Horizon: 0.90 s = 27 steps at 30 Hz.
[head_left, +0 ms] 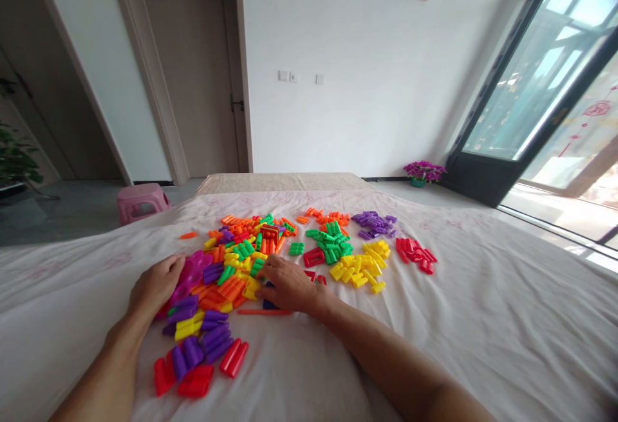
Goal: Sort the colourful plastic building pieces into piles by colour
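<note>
A mixed pile of plastic building blocks in orange, yellow, green, purple and red lies on the cloth between my hands. My left hand is closed at the left edge of the pile, gripping a magenta plastic piece with rounded openings. Over the pile's right side, my right hand bends its fingers down among the blocks. Its fingertips are partly hidden, so what they pinch is unclear. A dark blue piece shows under that hand, and a thin orange stick lies just in front.
Separate groups of green blocks, yellow blocks, purple blocks and red blocks lie to the right on the pale cloth. Red blocks lie nearer me. A pink stool stands beyond the left edge.
</note>
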Each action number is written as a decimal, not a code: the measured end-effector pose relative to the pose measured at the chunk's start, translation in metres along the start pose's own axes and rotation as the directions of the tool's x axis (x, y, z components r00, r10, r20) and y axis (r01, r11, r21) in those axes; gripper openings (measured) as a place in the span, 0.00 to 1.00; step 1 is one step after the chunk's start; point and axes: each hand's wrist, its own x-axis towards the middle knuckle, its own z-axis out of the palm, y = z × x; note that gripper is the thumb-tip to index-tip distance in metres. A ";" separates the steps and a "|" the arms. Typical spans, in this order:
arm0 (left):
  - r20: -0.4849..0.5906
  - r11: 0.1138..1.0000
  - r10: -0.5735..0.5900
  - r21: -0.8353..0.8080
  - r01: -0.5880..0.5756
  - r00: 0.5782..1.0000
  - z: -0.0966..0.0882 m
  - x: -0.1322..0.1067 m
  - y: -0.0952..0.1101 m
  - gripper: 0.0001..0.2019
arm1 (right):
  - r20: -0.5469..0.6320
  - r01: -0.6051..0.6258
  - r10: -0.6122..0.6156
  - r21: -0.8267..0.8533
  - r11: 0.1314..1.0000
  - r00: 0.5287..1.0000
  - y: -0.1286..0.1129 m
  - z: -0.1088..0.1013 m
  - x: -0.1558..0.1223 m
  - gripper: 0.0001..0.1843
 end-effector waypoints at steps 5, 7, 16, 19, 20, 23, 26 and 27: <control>0.003 1.000 0.003 -0.010 -0.003 1.000 -0.001 -0.002 0.001 0.28 | -0.035 0.006 -0.007 -0.034 0.999 0.999 -0.006 0.008 0.002 0.19; 0.003 1.000 0.007 -0.016 -0.007 1.000 -0.001 -0.003 0.002 0.27 | -0.046 -0.014 0.013 -0.023 1.000 0.999 -0.007 0.010 0.002 0.19; -0.025 0.998 0.030 -0.054 -0.031 0.999 -0.001 -0.003 0.001 0.24 | -0.019 -0.185 0.189 0.132 0.974 0.982 -0.006 0.006 0.003 0.19; -0.036 0.998 0.038 -0.056 -0.040 0.999 0.000 -0.003 0.001 0.24 | -0.014 -0.240 0.251 0.244 0.939 0.968 -0.002 0.001 0.005 0.18; -0.034 0.998 0.036 -0.054 -0.038 0.999 -0.001 -0.003 0.001 0.24 | -0.020 -0.259 0.276 0.278 0.925 0.961 0.001 -0.002 0.006 0.18; -0.023 0.999 0.030 -0.037 -0.031 0.999 -0.001 -0.003 0.002 0.25 | -0.078 -0.314 0.350 0.293 0.903 0.934 0.012 -0.020 0.008 0.18; -0.019 0.999 0.028 -0.021 -0.028 0.999 -0.002 -0.002 0.002 0.25 | -0.148 -0.380 0.406 0.175 0.908 0.902 0.031 -0.051 0.004 0.17; -0.017 1.000 0.025 -0.015 -0.025 1.000 -0.002 -0.001 0.002 0.25 | -0.163 -0.405 0.421 0.119 0.906 0.893 0.038 -0.062 0.001 0.16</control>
